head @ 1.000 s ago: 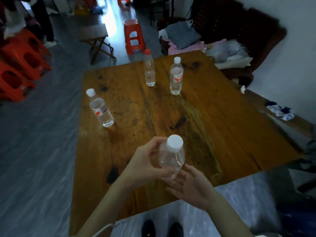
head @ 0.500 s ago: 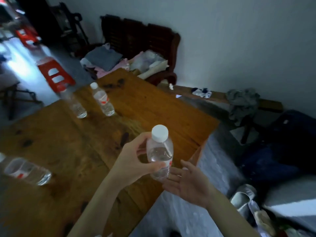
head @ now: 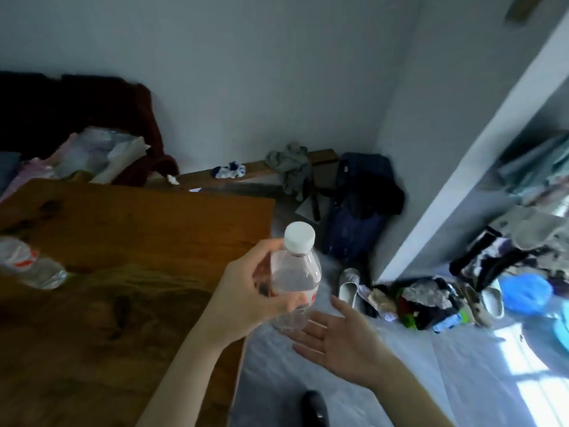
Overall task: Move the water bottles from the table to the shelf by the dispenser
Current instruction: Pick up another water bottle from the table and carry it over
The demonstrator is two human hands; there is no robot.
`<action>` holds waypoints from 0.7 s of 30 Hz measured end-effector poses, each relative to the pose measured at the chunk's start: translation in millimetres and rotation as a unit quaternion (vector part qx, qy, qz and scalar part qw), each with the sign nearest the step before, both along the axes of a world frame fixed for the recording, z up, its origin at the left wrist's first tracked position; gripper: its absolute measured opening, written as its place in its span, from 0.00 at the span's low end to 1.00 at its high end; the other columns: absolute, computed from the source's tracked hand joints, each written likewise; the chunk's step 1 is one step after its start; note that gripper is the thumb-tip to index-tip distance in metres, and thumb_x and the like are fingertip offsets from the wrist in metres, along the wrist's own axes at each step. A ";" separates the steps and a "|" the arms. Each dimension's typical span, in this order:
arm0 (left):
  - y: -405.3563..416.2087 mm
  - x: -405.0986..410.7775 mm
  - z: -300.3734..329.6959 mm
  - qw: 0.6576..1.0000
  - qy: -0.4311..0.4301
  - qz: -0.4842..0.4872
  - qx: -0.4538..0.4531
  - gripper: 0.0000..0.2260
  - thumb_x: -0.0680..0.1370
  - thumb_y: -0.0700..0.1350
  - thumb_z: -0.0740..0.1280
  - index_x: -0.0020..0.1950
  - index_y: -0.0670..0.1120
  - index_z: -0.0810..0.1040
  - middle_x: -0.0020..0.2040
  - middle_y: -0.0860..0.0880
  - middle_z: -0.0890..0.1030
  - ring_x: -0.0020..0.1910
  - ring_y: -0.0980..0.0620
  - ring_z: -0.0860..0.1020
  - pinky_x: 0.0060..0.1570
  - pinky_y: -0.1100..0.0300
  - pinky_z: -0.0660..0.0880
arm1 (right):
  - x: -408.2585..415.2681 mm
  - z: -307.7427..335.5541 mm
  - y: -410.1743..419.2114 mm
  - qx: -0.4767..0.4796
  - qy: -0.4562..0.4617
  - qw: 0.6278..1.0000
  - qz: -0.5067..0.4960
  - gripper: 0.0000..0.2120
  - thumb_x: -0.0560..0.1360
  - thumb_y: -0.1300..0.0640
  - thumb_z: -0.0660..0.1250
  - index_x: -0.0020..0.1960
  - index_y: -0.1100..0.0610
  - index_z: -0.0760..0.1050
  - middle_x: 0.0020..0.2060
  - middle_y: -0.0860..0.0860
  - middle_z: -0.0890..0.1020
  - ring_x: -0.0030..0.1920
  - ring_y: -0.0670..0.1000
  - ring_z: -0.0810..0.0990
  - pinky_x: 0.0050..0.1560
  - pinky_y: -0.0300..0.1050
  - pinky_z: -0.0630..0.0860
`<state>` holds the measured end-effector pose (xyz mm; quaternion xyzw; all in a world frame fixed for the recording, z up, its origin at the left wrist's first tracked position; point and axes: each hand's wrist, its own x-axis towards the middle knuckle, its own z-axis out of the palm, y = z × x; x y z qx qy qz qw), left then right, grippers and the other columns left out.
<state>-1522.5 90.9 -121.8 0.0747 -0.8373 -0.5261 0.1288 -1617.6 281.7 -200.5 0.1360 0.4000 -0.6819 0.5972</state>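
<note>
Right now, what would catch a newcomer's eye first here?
A clear water bottle with a white cap, upright mid-frame, gripped by the left hand; the right hand lies open just under it. Left is the wooden table; right, clutter on the floor.

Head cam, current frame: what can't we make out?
- Dispenser and target shelf: not identifiable in the head view.
- Bottle on the table: motion-blurred, cut by the left edge; label unreadable.
- Held bottle: base hidden behind the left hand and the open right hand.
- Other table bottles: out of frame.
</note>
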 end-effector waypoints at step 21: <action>404.1 -69.5 46.6 0.874 -0.018 -0.486 0.000 0.31 0.63 0.55 0.83 0.64 0.57 0.79 0.55 0.55 0.86 0.55 0.55 0.85 0.54 0.64 0.80 | 142.5 26.0 388.6 -0.054 0.026 0.860 -0.506 0.36 0.80 0.38 0.54 0.72 0.68 0.68 0.71 0.65 0.71 0.70 0.64 0.70 0.68 0.58 0.70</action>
